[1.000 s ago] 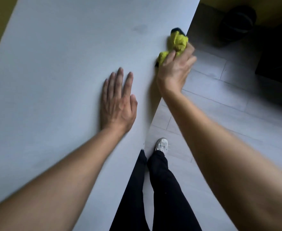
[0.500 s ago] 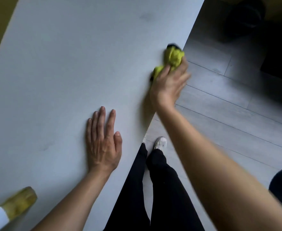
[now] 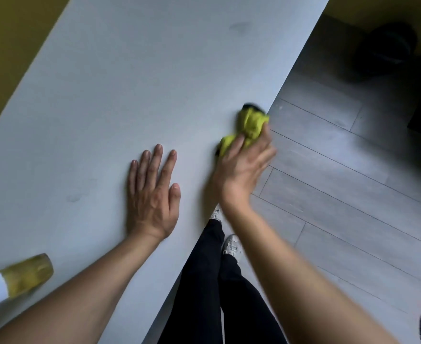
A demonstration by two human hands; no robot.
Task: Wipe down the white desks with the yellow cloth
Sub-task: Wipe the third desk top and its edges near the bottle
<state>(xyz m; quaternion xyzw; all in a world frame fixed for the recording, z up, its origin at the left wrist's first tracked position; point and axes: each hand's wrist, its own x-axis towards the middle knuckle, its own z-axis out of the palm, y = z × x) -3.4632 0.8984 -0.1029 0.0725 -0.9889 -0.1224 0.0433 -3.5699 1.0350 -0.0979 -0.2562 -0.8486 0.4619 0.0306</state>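
Observation:
The white desk fills the left and middle of the view, its right edge running diagonally. My right hand grips the bunched yellow cloth and presses it on the desk at that right edge. A small dark part shows at the cloth's far tip. My left hand lies flat on the desk, fingers straight and together, a little left of the right hand. A faint smudge marks the desk farther up.
A bottle with yellowish contents and a white label lies on the desk at the lower left. Grey plank floor lies right of the desk, with dark objects at the top right. My black-trousered legs stand at the desk edge.
My right hand has drawn the cloth back toward me along the desk's right edge. The bottle has come into view at the lower left as the view shifted.

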